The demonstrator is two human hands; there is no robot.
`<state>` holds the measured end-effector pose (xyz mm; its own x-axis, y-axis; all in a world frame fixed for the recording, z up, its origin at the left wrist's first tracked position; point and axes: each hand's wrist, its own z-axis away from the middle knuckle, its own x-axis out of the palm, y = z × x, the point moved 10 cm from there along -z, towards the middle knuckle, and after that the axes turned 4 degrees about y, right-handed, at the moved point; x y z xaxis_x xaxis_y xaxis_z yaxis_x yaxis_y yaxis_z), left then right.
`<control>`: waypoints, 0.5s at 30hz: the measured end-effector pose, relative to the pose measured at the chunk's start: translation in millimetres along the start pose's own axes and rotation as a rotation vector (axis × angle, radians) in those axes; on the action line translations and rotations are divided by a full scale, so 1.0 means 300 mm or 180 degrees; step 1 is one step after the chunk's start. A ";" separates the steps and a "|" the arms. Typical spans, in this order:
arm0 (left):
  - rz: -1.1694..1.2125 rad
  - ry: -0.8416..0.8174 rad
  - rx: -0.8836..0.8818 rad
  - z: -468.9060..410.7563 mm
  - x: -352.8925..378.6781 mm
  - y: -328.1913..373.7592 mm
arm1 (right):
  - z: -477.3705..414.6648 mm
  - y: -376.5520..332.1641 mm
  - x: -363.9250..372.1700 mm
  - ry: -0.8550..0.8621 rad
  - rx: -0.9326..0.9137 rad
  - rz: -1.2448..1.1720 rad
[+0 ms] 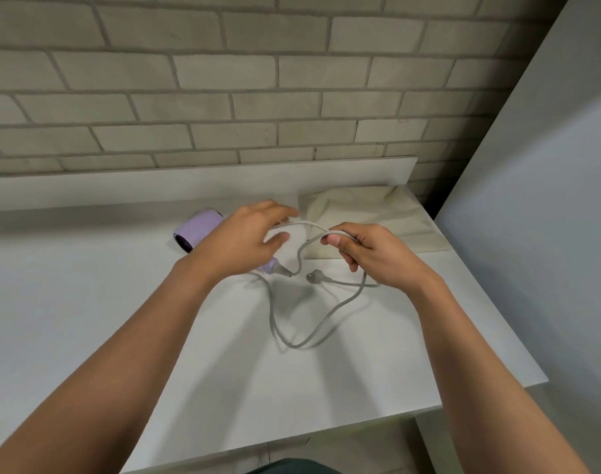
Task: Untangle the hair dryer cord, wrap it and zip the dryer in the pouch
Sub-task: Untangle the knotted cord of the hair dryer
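You have the cord (294,344) lifted between both hands, I judge so that its crossings hang free and you can see which strand goes over which. The rest of it trails down in a loose loop on the surface (87,302), and the plug (313,277) lies flat inside that loop. The dryer (199,230) lies on its side behind your left wrist, so only the cord needs moving. The pouch (377,213) waits flat near the wall, just beyond your hands and ready for later.

Your right hand (374,254) is curled, pinching the cord between thumb and forefinger. Your left hand (240,241) is half open, and the cord runs between its thumb and fingers. It is blurred, so I cannot tell whether it grips.
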<state>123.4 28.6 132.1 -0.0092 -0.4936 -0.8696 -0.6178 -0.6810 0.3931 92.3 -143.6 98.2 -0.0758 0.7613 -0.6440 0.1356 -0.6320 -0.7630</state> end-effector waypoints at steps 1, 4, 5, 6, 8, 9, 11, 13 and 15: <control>0.0039 -0.0019 0.0212 -0.004 0.012 0.042 | -0.001 -0.004 0.000 -0.0011 -0.0021 0.0029; 0.0177 0.0148 0.0525 -0.034 0.012 0.112 | 0.004 -0.008 -0.007 -0.0012 -0.0062 0.0025; 0.0178 0.0180 0.0586 -0.044 0.013 0.128 | 0.007 -0.007 -0.008 -0.0014 -0.0077 0.0008; 0.0170 0.0183 0.0631 -0.053 0.017 0.136 | 0.010 -0.006 -0.008 -0.0019 -0.0092 -0.0007; 0.0180 0.0197 0.0617 -0.066 0.028 0.134 | 0.015 -0.006 -0.007 -0.0010 -0.0111 -0.0115; 0.0214 0.0270 0.0541 -0.070 0.025 0.127 | 0.017 -0.005 -0.008 0.0019 -0.0115 -0.0206; 0.0420 0.0633 0.0337 -0.076 -0.015 0.113 | 0.018 -0.001 -0.017 0.0114 -0.0111 -0.0352; 0.0698 0.1109 0.0050 -0.071 -0.081 0.081 | 0.019 0.015 -0.022 0.0193 -0.0095 -0.0392; 0.0926 0.1472 -0.0349 -0.056 -0.136 0.018 | 0.024 0.031 -0.023 0.0235 -0.0044 -0.0325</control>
<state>133.7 36.0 174.6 0.1940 -0.8389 -0.5086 -0.5557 -0.5212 0.6477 86.9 -155.8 95.1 -0.0169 0.8305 -0.5568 0.1446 -0.5490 -0.8232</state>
